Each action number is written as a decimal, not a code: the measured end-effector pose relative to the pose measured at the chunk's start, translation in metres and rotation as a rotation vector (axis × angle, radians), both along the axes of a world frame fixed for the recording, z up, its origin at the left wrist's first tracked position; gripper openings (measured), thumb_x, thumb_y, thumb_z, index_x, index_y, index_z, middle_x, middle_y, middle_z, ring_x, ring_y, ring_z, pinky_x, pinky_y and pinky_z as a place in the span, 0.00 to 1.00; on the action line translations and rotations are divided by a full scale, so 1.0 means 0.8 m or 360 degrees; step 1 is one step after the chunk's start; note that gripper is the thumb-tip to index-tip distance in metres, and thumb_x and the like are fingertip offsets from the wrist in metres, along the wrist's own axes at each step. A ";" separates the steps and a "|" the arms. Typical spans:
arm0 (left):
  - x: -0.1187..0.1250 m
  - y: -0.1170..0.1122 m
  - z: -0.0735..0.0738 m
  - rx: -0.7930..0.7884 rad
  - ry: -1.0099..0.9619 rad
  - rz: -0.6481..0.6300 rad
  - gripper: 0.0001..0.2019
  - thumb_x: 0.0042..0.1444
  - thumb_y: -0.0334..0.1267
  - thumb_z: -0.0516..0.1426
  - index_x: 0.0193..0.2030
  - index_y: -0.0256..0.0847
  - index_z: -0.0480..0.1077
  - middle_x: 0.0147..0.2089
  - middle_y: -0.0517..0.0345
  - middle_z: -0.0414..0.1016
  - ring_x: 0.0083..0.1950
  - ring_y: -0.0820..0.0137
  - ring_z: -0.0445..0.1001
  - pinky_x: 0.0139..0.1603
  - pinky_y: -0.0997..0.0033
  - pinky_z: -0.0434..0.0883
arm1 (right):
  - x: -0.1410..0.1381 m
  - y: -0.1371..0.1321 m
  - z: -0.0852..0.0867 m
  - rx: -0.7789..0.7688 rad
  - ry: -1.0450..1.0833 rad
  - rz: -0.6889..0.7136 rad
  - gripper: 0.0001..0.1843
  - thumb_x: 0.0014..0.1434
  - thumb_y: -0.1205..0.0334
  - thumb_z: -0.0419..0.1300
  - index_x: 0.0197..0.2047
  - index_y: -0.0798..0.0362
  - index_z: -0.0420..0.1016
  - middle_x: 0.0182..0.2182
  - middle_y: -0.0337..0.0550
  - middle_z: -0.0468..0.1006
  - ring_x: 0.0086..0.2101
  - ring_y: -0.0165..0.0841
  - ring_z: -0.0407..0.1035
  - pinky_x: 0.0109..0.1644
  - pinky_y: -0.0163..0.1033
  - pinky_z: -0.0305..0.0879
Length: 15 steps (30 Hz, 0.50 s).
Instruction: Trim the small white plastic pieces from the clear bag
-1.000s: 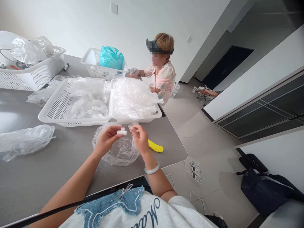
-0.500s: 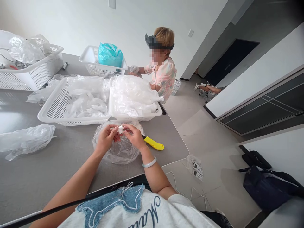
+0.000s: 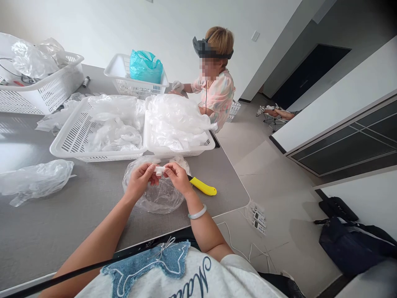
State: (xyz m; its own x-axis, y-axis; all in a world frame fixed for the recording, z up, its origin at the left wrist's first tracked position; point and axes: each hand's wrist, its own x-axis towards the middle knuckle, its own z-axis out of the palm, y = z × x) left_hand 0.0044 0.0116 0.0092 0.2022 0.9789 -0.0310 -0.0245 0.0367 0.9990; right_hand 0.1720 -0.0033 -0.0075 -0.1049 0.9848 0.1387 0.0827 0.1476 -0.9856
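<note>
My left hand (image 3: 139, 180) and my right hand (image 3: 178, 177) meet above a clear plastic bag (image 3: 156, 196) lying on the grey table (image 3: 62, 223). Both pinch a small white plastic piece (image 3: 159, 170) between their fingertips, the left from the left end, the right from the right end. A pale bangle (image 3: 197, 213) sits on my right wrist. A yellow-handled knife (image 3: 203, 187) lies on the table just right of my right hand.
Two white baskets (image 3: 71, 140) (image 3: 198, 149) of clear plastic bags stand behind my hands. Farther back are a basket (image 3: 124, 80) with a teal bag and another basket (image 3: 46, 95) at far left. A loose bag (image 3: 34, 180) lies left. A person (image 3: 214, 89) sits opposite.
My hands, a little apart a second ago, have come together on the white piece. The view has shifted slightly.
</note>
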 end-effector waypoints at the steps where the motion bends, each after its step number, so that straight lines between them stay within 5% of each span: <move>1: 0.000 -0.001 0.000 -0.0017 -0.0005 -0.0009 0.17 0.58 0.55 0.57 0.34 0.43 0.76 0.24 0.57 0.77 0.20 0.65 0.74 0.20 0.67 0.68 | 0.000 -0.001 0.001 -0.0014 -0.0008 -0.0002 0.21 0.61 0.38 0.57 0.40 0.48 0.71 0.29 0.38 0.75 0.33 0.32 0.72 0.40 0.37 0.70; 15: 0.001 -0.004 0.006 0.0026 -0.0118 -0.0095 0.20 0.51 0.56 0.65 0.42 0.42 0.76 0.25 0.58 0.78 0.23 0.65 0.76 0.23 0.68 0.69 | -0.007 -0.001 -0.003 -0.0111 -0.0026 -0.0049 0.28 0.61 0.30 0.53 0.36 0.48 0.69 0.23 0.36 0.73 0.27 0.32 0.70 0.35 0.38 0.69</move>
